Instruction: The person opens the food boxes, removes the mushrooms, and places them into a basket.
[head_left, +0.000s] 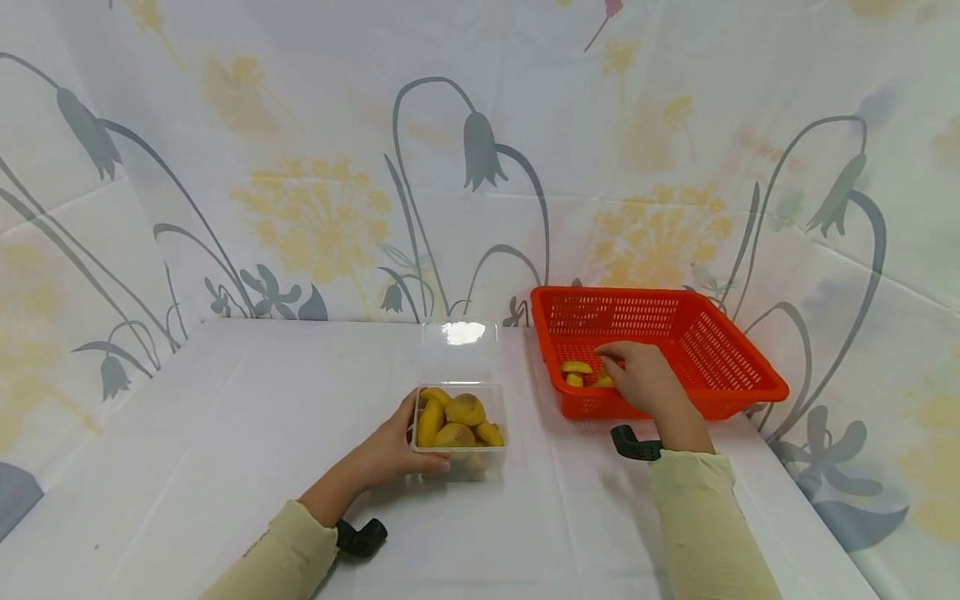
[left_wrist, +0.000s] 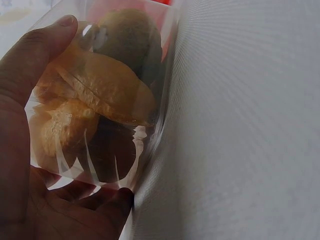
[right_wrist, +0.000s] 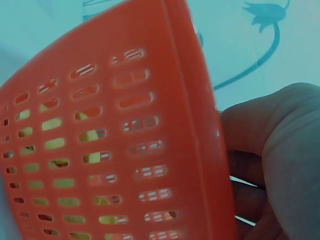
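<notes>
My left hand (head_left: 401,446) grips the side of a clear plastic box (head_left: 491,458) with its hinged lid standing up behind. The box holds several yellow-brown mushrooms (head_left: 465,410); in the left wrist view, mushrooms (left_wrist: 100,85) press against the clear wall between thumb and fingers. My right hand (head_left: 648,379) hangs over the near rim of a red plastic basket (head_left: 738,358), fingers loosely bent, with nothing visible between fingertips and thumb. Beneath it in the basket lies a yellow mushroom (head_left: 576,372), with another partly hidden by the hand. The basket wall (right_wrist: 190,150) hides the right fingertips in the right wrist view.
A white cloth (head_left: 262,417) covers the table, and a flower-printed cloth (head_left: 322,167) hangs behind it. The basket stands at the back right, to the right of the box. Black wrist mounts (head_left: 362,538) sit on both forearms.
</notes>
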